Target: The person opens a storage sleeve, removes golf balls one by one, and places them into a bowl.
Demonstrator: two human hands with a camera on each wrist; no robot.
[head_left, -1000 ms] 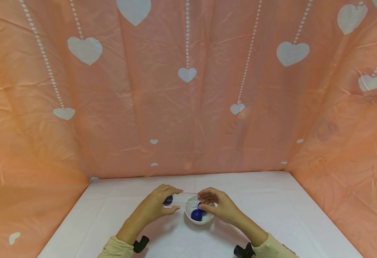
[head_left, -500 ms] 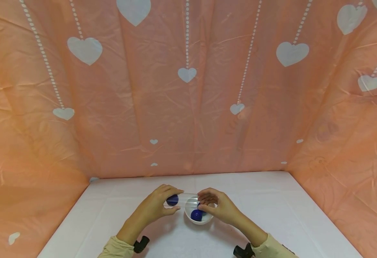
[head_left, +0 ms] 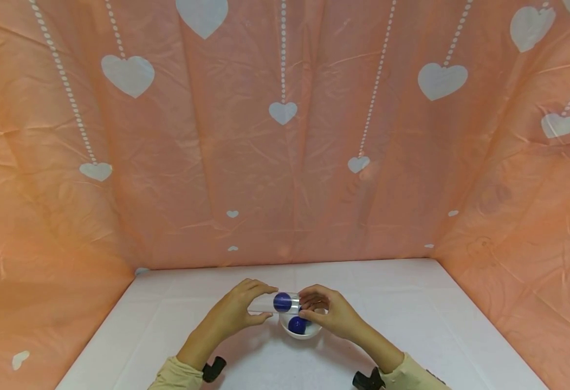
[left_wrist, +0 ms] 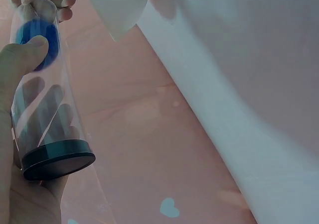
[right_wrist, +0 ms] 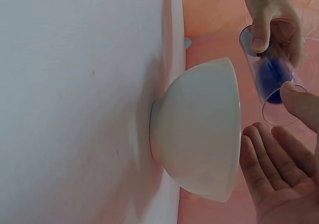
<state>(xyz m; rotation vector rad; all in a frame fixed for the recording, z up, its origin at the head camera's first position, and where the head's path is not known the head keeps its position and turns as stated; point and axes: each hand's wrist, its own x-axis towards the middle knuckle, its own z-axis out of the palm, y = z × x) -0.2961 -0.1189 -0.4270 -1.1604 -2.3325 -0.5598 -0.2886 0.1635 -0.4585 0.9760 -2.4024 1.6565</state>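
Observation:
My left hand [head_left: 235,307] grips a clear plastic tube [head_left: 264,304], held nearly level above a white bowl [head_left: 298,337]. The left wrist view shows the tube's black end cap [left_wrist: 59,159] on the palm side. Inside the tube a blue ball [head_left: 282,302] sits close to the uncapped end. At that end is my right hand [head_left: 335,313], its fingers loosely extended beside the mouth and its thumb at the rim [right_wrist: 284,124]; whether the thumb touches is unclear. In the bowl lies another blue ball [head_left: 297,325], with a second partly hidden by my right hand.
The bowl stands on a white-covered table [head_left: 392,292]. An orange sheet with pale hearts [head_left: 285,216] closes off the back and both sides. Black wrist cameras [head_left: 213,369] are strapped to both wrists, low over the table.
Inside the tube the blue ball has rolled right, from within the left hand's grasp to near the open end by the right hand. Both hands have stayed almost still.

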